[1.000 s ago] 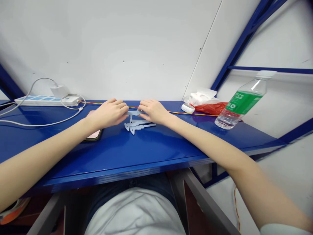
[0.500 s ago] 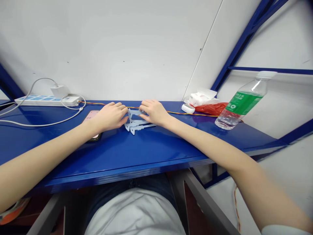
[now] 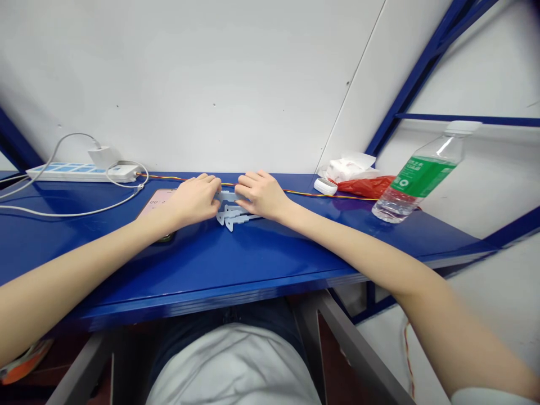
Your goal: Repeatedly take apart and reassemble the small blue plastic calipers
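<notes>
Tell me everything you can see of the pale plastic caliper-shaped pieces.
The pale blue plastic caliper-shaped pieces lie stacked in a small overlapping cluster on the glossy blue shelf, flat bars with short prongs. The left hand and right hand cup them from either side, their fingers touching the top piece, which they partly hide.

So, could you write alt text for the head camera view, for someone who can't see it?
Seen from the wearer's head, the left hand and right hand meet over a small pile of pale blue plastic parts on a glossy blue table. A phone lies partly beneath the left hand, with a white power strip behind it and a water bottle far right.
</notes>
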A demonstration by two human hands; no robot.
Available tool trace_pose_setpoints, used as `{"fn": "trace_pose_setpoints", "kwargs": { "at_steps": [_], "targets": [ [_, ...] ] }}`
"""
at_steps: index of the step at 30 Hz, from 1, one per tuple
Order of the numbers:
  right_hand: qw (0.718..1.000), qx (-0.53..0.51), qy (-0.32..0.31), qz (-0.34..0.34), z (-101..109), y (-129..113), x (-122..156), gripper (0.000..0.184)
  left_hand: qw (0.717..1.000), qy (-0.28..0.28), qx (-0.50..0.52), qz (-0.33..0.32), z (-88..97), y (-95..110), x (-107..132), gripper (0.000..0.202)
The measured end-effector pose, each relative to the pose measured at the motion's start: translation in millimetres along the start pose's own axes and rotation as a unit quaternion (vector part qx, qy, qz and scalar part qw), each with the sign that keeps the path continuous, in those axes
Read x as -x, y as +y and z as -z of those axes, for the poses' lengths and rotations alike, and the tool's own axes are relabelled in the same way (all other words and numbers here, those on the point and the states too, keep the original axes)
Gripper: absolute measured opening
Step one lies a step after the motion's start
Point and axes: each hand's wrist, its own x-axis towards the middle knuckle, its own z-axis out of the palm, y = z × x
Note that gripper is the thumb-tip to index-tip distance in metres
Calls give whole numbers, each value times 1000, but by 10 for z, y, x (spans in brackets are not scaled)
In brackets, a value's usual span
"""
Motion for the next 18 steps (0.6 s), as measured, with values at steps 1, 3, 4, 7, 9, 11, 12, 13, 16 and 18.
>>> {"fn": "trace_pose_setpoints", "kwargs": {
  "at_steps": [1, 3, 4, 7, 9, 11, 12, 13, 16, 18],
  "targets": [
    [1000, -2, -1, -6, 2, 8, 2, 13, 1000, -3, 2, 3, 8, -6, -2, 19],
    [1000, -10, -4, -22, 0, 42, 14, 13, 1000, -5, 11, 13, 24, -42, -6, 21],
    [999, -17, -8, -32, -4, 66, 23, 13, 1000, -5, 15, 21, 31, -72, -7, 22],
    [995, -52, -28, -78, -13, 146, 51, 12, 999, -5, 1, 53, 39, -187, -8, 25],
    [989, -83, -40, -117, -8, 176, 59, 12, 999, -16, -13, 48, 36, -239, -9, 27],
    [980, -123, -45, -147, 8, 170, 55, 13, 1000, -27, -11, 4, 30, -235, -9, 26],
    [975, -148, -48, -158, 17, 156, 49, 13, 999, -32, -8, -24, 28, -212, -8, 25],
    [969, -173, -54, -167, 25, 139, 43, 14, 998, -34, -6, -50, 26, -179, -6, 24],
    [951, -232, -85, -188, 25, 105, 32, 15, 996, -41, -13, -83, 18, -83, -2, 24],
    [943, -246, -105, -197, 4, 121, 40, 15, 995, -50, -22, -81, 0, -71, -3, 26]
  ]
}}
